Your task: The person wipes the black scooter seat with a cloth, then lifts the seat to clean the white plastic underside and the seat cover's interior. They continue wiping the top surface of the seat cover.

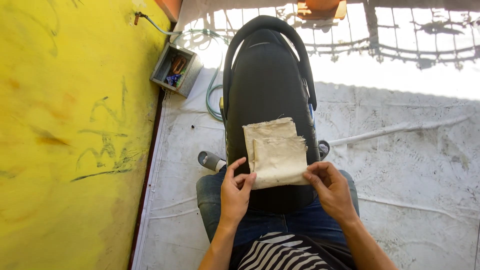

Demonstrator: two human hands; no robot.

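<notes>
1. Head view: A folded, cream-coloured cloth (276,155) lies flat on a black scooter seat (265,85). The cloth sits on the near end of the seat, close to the person's lap.
2. The left hand (235,190) pinches the near left corner of the cloth between thumb and fingers.
3. The right hand (330,187) pinches the near right corner of the cloth the same way. Both hands touch the cloth.
4. The cloth has frayed edges and a smaller folded layer on top.
5. The person sits behind the seat in blue jeans (300,220) and a black-and-white striped top (285,252).
6. Left of the seat is a bright yellow wall (70,140).
7. A small grey box (176,69) with bits inside sits by the wall, left of the far end of the seat.
8. A thin green hose (212,95) curls between the box and the seat.
9. The seat stands over a pale, scuffed floor (410,165).
</notes>
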